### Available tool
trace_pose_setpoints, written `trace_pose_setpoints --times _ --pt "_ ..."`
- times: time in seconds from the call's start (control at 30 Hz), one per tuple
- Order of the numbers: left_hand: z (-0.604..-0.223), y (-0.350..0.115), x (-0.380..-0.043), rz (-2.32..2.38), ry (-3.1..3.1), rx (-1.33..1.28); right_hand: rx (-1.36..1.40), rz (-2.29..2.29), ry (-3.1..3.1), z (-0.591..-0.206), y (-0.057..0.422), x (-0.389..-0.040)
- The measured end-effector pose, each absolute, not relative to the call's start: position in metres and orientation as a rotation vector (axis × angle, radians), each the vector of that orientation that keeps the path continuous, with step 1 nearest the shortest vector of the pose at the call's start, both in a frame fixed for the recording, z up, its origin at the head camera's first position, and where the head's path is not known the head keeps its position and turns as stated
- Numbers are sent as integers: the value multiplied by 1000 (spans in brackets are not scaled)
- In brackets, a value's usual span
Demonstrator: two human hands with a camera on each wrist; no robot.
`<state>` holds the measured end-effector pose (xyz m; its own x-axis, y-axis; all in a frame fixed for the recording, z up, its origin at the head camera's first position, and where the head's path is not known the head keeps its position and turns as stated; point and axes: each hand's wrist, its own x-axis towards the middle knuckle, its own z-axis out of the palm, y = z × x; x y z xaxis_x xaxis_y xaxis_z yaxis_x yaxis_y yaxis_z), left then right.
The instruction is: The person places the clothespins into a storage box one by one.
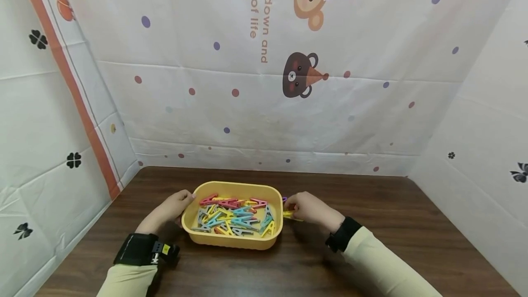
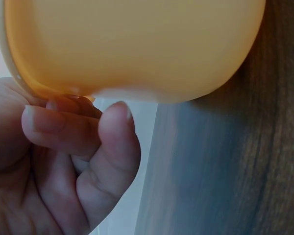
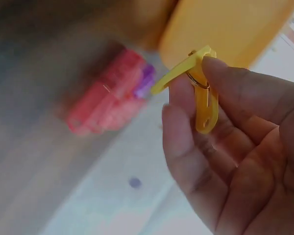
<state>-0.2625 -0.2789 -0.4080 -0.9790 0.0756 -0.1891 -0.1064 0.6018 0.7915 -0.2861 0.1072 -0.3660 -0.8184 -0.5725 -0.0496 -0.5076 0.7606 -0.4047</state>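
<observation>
A yellow plastic basket holds many clothespins in red, yellow, blue and grey. At its left end, my left hand grips the rim; the left wrist view shows curled fingers against the basket wall. On the basket's other side, my right hand pinches a yellow clothespin between thumb and fingers, close outside the wall. Beyond that clothespin, the right wrist view has a blurred red-pink item with a purple piece; its kind is unclear.
The basket stands on a dark brown wooden table. Behind it hangs a pale sheet printed with dots and bears, and more printed sheeting flanks the table on both sides.
</observation>
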Motion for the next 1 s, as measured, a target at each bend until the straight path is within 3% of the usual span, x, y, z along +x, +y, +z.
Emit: trace_pose_setpoints --times 0.23,0.43,0.73,1.0 --pt "-408 -280 -262 1314 2620 -8 -862 -572 2884 -317 100 -296" --pt "-408 -280 -261 1319 2626 -19 -973 -390 2857 -285 39 -300" --pt "-410 -279 -262 1334 2623 17 -1330 -18 2608 -307 -70 -298" --pt "-409 -285 -260 1358 2615 112 -1381 72 2454 -333 -119 -290"
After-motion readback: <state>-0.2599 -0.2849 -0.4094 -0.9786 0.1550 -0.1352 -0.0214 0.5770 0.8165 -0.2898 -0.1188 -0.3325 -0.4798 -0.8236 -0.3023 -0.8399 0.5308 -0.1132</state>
